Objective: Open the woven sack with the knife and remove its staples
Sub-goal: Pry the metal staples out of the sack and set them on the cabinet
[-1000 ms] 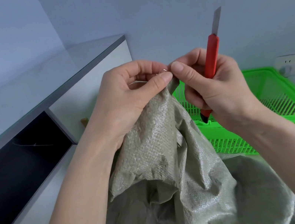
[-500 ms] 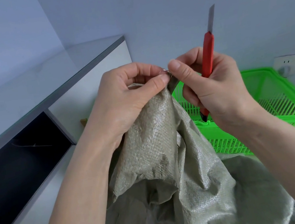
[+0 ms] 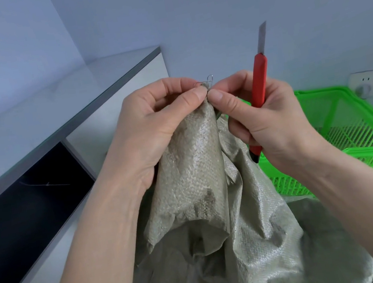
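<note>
Woven sack (image 3: 193,172), of grey-green plastic weave, fills the centre and the lower part of the frame; it is gathered up to a point in the middle, and its loose folds hang down and spread toward the bottom edge. Left hand (image 3: 154,129) comes in from the lower left, and its grip is closed on the top of the sack, with the thumb pressed against the curled fingers so that the fabric is pinched between them. Right hand (image 3: 268,122) comes in from the lower right, and it meets the left hand at the same point of the fabric; its thumb and forefinger pinch there, while the other fingers are curled around a red knife (image 3: 260,94). So the right grip is holding the knife and also working at the sack's edge. The knife stands nearly upright, with its grey blade extended and pointing to the upper right of the frame, away from the fabric. Just above the place where the two thumbs meet, a thin bent wire, a staple (image 3: 209,79), sticks up from the fabric; I cannot tell which fingers touch it. Behind the right hand, at the right of the frame, a bright green basket (image 3: 351,128) stands on the floor. At the left, a white worktop (image 3: 51,107) with a dark open compartment under it runs along the wall.
</note>
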